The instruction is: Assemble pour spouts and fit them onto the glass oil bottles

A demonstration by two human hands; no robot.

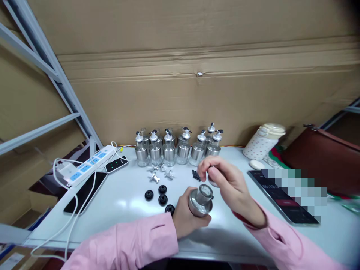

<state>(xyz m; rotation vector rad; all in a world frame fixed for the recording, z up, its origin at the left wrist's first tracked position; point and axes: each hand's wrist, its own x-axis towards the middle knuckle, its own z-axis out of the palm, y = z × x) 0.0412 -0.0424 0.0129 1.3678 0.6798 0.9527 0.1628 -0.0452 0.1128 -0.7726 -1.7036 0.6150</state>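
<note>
My left hand (188, 216) is wrapped round a small glass bottle with a steel collar (200, 200), its open mouth facing up. My right hand (228, 184) hovers just above and behind it, fingers pinched on a small part that I cannot make out. Several black rubber rings (162, 195) lie on the white table (123, 202) to the left of the bottle. Beyond them lie a few loose metal spouts (157, 172), and small black pieces (195, 175) sit by my right fingers. A row of several finished bottles with spout caps (180, 150) stands at the back.
A power strip (87, 165) with white cables, a black device (116, 164) and a dark tablet (84, 192) lie at the left. A cream dotted flask (263, 142), a white mouse (256, 164), a phone (284, 197) and a brown bag (323, 157) are on the right. Cardboard walls the back.
</note>
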